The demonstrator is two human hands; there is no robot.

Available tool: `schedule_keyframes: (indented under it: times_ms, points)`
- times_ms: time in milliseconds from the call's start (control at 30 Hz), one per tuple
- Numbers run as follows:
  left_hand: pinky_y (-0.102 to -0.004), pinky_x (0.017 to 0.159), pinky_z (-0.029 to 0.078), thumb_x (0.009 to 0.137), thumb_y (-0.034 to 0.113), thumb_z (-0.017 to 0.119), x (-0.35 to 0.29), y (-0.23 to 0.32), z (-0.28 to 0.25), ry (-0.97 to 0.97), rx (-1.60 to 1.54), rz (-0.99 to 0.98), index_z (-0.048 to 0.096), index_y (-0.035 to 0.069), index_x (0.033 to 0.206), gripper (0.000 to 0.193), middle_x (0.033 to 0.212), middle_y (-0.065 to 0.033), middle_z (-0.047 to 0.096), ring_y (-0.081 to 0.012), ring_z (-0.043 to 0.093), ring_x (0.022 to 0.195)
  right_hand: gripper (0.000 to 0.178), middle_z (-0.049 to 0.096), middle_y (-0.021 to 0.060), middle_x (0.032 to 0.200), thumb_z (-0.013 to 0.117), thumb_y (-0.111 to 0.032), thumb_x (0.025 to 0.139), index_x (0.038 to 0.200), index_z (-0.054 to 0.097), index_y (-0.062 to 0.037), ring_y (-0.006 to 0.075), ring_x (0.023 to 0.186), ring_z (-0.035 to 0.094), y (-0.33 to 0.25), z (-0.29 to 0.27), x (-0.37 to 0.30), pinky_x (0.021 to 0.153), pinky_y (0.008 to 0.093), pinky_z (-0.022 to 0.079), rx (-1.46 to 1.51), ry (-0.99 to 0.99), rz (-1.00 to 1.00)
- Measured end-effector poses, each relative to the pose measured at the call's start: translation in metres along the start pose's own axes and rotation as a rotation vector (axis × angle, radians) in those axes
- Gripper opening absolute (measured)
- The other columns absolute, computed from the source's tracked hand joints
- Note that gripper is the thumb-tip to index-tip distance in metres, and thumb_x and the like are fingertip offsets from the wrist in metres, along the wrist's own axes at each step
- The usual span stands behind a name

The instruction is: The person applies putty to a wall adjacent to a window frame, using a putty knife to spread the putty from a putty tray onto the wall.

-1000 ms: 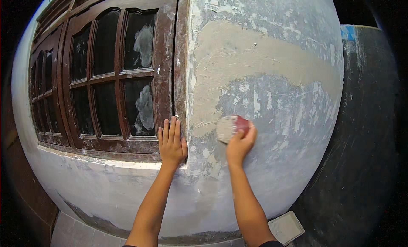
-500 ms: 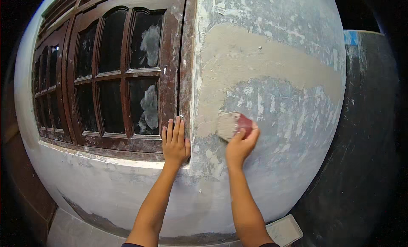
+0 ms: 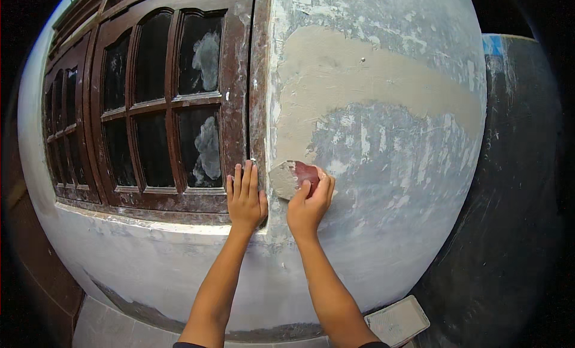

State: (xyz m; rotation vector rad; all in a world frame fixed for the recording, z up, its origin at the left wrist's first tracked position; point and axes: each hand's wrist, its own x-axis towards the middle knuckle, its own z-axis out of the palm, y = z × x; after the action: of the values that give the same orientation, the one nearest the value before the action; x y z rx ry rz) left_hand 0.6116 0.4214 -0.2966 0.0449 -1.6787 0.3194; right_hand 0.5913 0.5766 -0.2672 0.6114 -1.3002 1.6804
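My right hand (image 3: 308, 201) grips a red putty spreader (image 3: 306, 173), thumb on its near face. Beige putty coats the spreader's left part, which lies against the wall just right of the window frame. Above it, a broad band of beige putty (image 3: 335, 66) covers part of the patchy grey-white wall (image 3: 383, 168), running down along the frame and off to the right. My left hand (image 3: 244, 201) rests flat, fingers stretched upward, on the lower right corner of the brown wooden window (image 3: 165, 198). It holds nothing.
On the floor by the wall's foot, at lower right, sits a pale rectangular tray (image 3: 398, 321). A dark wall (image 3: 515, 186) stands beyond the right edge. The white window ledge (image 3: 150, 224) runs below the panes. Grey tiles (image 3: 114, 324) cover the floor.
My right hand has carried the putty spreader left, to beside the window frame. The left hand stays in place on the frame. The view has shifted slightly.
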Motion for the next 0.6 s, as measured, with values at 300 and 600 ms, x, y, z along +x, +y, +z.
schedule_keyframes:
  times_ms: [300, 600]
  points:
    - [-0.0516, 0.116, 0.017, 0.086, 0.019, 0.049, -0.003, -0.001, -0.002, -0.05, -0.017, 0.001, 0.036, 0.002, 0.146, 0.064, 0.153, -0.0155, 0.036, -0.035, 0.028, 0.144, 0.034, 0.053, 0.02, 0.118, 0.051, 0.001, 0.087, 0.121, 0.049, 0.0052, 0.0349, 0.111, 0.053, 0.016, -0.006, -0.014, 0.099, 0.0416, 0.04, 0.052, 0.117, 0.181]
    - [-0.0491, 0.115, 0.022, 0.086, 0.021, 0.049, -0.003, -0.001, -0.002, -0.008, -0.002, -0.011, 0.042, 0.005, 0.144, 0.06, 0.151, -0.0119, 0.04, -0.0324, 0.035, 0.141, 0.035, 0.05, 0.0213, 0.116, 0.048, 0.001, 0.087, 0.121, 0.048, 0.006, 0.0383, 0.111, 0.05, 0.025, -0.014, -0.012, 0.096, 0.0454, 0.041, 0.022, 0.329, 0.367]
